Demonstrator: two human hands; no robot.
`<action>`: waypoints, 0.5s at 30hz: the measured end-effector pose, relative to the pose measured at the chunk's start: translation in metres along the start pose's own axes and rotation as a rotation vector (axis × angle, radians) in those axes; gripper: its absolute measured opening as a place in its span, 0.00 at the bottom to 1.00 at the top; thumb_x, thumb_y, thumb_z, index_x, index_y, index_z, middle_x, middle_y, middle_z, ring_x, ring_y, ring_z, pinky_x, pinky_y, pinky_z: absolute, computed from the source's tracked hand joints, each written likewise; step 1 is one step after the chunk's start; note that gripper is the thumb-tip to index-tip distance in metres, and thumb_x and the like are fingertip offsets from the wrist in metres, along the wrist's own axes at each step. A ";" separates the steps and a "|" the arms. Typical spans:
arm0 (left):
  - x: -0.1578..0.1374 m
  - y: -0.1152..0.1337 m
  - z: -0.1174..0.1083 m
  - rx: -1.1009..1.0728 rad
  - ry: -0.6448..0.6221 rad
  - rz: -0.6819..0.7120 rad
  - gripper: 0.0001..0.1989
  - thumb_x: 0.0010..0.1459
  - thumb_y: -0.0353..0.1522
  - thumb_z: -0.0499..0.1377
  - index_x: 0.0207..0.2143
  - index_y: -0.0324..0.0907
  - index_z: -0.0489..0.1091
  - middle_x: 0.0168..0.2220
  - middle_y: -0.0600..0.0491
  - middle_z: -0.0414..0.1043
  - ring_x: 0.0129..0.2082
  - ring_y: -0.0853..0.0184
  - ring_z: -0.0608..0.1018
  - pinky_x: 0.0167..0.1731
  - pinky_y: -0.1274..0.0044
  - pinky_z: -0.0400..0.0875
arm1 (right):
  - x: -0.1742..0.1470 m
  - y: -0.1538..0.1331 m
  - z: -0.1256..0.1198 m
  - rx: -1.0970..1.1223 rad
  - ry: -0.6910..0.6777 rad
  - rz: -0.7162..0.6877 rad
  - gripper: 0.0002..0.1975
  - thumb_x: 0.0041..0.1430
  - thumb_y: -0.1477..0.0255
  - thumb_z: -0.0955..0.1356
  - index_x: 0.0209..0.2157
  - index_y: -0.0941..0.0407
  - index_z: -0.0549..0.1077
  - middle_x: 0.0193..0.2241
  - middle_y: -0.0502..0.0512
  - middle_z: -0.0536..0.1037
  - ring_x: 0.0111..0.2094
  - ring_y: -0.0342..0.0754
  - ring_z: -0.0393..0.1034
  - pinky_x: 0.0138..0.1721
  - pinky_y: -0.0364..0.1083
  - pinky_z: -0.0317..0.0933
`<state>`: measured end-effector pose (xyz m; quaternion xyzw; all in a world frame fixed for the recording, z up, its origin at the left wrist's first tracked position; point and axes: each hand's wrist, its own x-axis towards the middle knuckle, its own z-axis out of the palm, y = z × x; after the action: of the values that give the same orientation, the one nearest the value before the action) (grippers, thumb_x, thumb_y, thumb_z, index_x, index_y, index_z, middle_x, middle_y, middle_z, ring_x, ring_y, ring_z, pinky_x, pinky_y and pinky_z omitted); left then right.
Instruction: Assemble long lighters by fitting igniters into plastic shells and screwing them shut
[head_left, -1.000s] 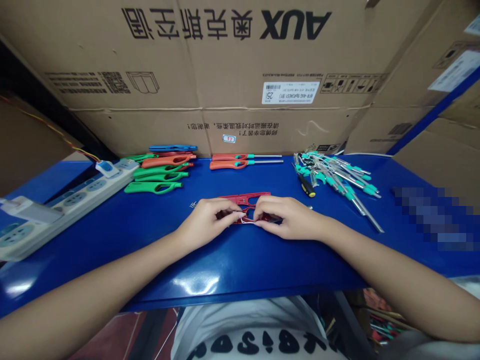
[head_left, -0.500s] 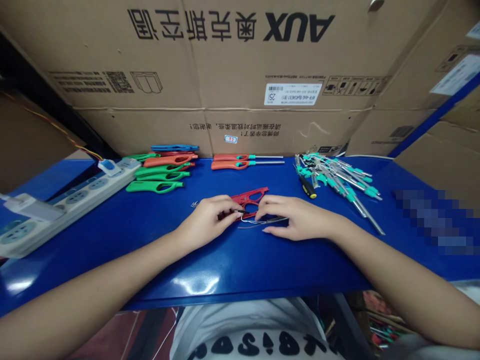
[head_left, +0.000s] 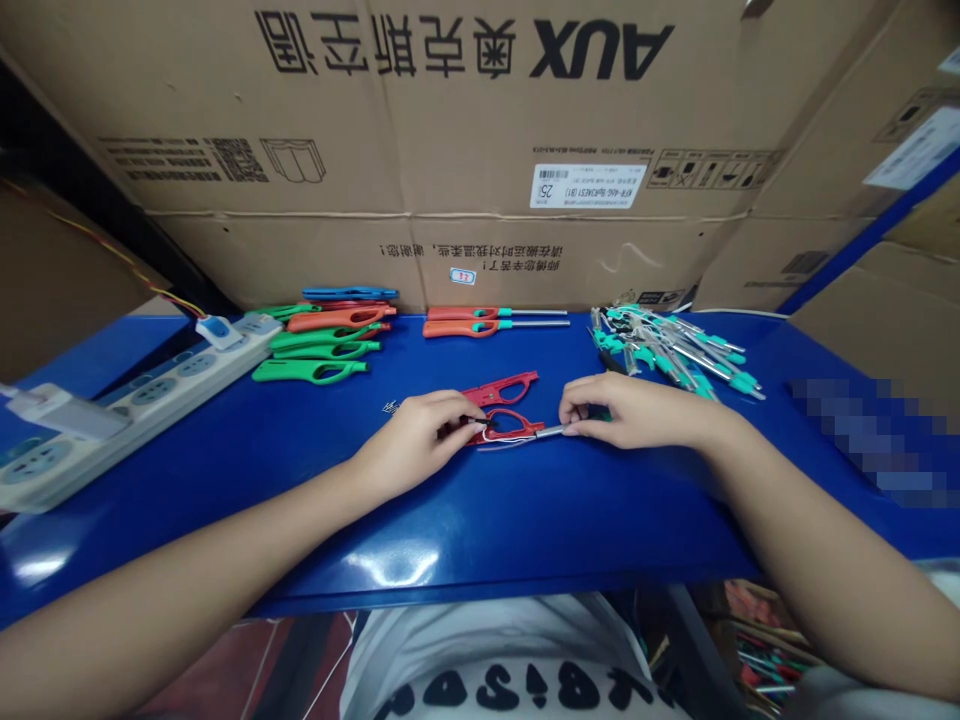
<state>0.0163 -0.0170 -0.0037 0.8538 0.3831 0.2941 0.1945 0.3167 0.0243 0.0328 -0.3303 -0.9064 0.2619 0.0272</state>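
Two red lighter shell halves lie on the blue table between my hands, the far red half and the near red half. My left hand is closed at the near half's left end, pinching a small black part from which white wires trail. To the right, my right hand is closed on a thin metal tube, whose left end lies by the near shell's tip. The wires run to that end. Its far end is hidden by my fingers. Small metal pieces sit beyond my left hand.
Green, orange and blue lighter shells are stacked at back left, beside a white power strip. Two orange lighters lie at back centre. Metal tubes with teal ends are heaped at back right. A cardboard box stands behind.
My right hand has moved right and slightly away from me, and its spread fingers have closed on the metal tube, now beside the near shell's tip. My left hand has stayed put.
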 end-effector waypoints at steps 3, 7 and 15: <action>0.000 0.000 0.000 0.011 -0.013 -0.009 0.07 0.65 0.28 0.60 0.42 0.41 0.77 0.38 0.51 0.79 0.31 0.70 0.79 0.38 0.78 0.74 | -0.001 0.000 -0.002 0.009 0.040 0.008 0.08 0.65 0.70 0.66 0.38 0.57 0.76 0.38 0.56 0.78 0.37 0.48 0.71 0.39 0.46 0.63; -0.001 -0.001 0.000 0.016 -0.020 -0.019 0.06 0.64 0.28 0.60 0.41 0.40 0.78 0.38 0.51 0.80 0.30 0.70 0.79 0.37 0.79 0.74 | 0.000 0.000 -0.001 0.002 0.029 0.009 0.06 0.63 0.69 0.68 0.37 0.57 0.76 0.37 0.55 0.77 0.36 0.48 0.70 0.39 0.46 0.62; 0.001 0.000 -0.002 0.032 -0.023 -0.032 0.06 0.62 0.26 0.61 0.40 0.40 0.78 0.37 0.51 0.80 0.30 0.70 0.78 0.35 0.78 0.74 | 0.003 -0.003 0.005 -0.013 0.005 -0.001 0.05 0.62 0.71 0.69 0.34 0.57 0.76 0.35 0.54 0.77 0.36 0.46 0.70 0.38 0.44 0.61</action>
<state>0.0155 -0.0158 -0.0019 0.8537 0.3992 0.2752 0.1901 0.3114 0.0217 0.0296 -0.3305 -0.9082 0.2553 0.0274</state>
